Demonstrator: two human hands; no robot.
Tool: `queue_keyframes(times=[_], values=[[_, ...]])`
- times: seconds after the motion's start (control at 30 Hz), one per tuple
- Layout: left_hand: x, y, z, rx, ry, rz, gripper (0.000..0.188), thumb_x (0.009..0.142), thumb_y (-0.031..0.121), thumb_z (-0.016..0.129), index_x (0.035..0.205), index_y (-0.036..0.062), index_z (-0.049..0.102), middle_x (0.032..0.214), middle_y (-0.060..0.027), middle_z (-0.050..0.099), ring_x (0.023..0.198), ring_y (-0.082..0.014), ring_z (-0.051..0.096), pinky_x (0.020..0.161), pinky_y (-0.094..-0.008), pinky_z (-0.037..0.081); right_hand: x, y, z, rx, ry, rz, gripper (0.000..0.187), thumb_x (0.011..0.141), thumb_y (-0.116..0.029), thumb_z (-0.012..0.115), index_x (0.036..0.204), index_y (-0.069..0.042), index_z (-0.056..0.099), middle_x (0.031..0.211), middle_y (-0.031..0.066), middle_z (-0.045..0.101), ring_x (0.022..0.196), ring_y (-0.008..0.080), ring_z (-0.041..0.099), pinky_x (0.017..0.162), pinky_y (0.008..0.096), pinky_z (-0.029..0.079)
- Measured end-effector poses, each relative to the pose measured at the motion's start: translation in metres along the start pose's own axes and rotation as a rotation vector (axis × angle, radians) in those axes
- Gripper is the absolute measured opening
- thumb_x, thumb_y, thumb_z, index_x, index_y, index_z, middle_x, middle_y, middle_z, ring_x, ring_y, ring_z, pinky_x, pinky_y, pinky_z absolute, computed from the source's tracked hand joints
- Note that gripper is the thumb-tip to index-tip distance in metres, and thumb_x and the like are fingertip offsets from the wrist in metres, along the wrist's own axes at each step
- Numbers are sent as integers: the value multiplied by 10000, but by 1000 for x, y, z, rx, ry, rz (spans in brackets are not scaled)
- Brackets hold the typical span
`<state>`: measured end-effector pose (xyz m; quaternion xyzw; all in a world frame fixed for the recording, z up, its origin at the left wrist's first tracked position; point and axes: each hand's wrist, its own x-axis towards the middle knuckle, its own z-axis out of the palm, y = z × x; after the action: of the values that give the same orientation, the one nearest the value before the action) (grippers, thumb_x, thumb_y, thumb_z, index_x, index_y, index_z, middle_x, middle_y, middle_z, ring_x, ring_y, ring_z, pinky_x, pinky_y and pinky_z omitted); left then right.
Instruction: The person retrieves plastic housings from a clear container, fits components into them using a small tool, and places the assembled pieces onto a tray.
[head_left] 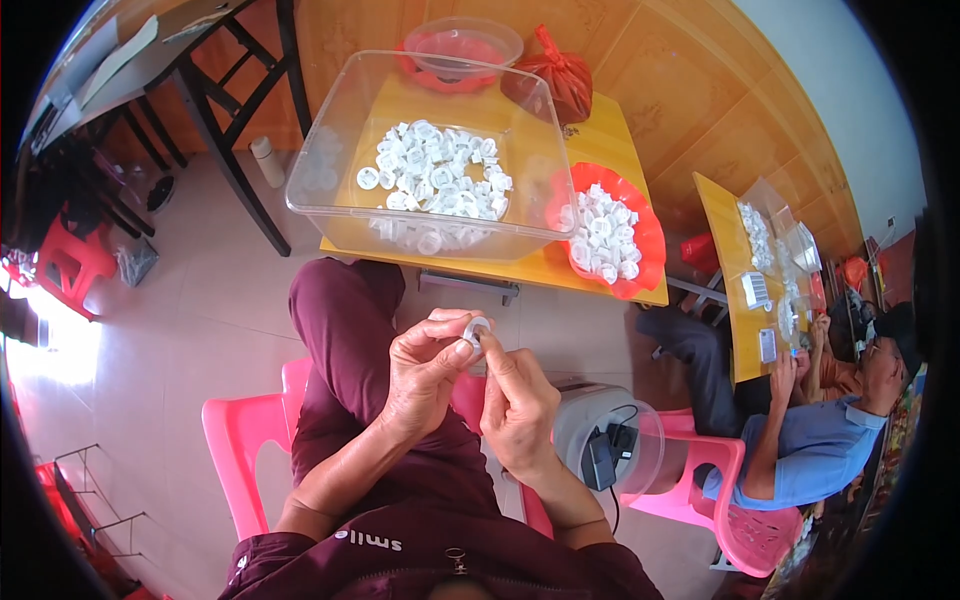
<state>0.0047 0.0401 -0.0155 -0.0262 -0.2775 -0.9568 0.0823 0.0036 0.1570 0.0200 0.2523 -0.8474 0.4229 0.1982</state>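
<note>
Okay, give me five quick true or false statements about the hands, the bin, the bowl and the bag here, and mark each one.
1. The left hand grips a small white part. True.
2. The right hand is inside the red bowl. False: it is at the part in the left hand.
3. The clear bin holds many white pieces. True.
4. The red bag lies on the floor. False: it sits on the yellow table.
5. The red bowl is right of the bin. True.

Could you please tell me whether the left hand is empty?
No, the left hand holds a small round white piece between thumb and fingers.
</note>
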Motion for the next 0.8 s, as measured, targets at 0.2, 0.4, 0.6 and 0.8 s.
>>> queue_keyframes(times=[0.2,0.4,0.6,0.8], values=[[0,-2,-2,37,16,12,201,804,0,650,988,80,653,1083,-91,583,1066,-257,567,915,-371,473,0,0,-1,-66,-9,12,557,716,109,574,1227,-112,579,695,76,473,550,218,521,485,337,425],[0,-4,-5,4,12,20,204,803,0,650,988,86,655,1084,-83,584,1068,-255,566,926,-375,463,2,4,-2,80,-71,41,513,764,88,567,1238,-110,571,703,87,475,561,218,521,513,316,436],[1,-3,-2,21,9,36,215,791,-12,656,982,85,654,1079,-85,584,1067,-254,566,927,-375,462,2,3,0,116,-44,51,499,790,85,546,1244,-121,569,697,90,483,560,217,522,514,318,437],[1,-4,-4,124,-1,68,225,775,-10,673,986,66,650,1059,-95,586,1055,-243,572,903,-364,476,-1,4,-1,21,-49,32,557,741,94,567,1249,-134,568,705,79,505,550,207,533,490,326,433]])
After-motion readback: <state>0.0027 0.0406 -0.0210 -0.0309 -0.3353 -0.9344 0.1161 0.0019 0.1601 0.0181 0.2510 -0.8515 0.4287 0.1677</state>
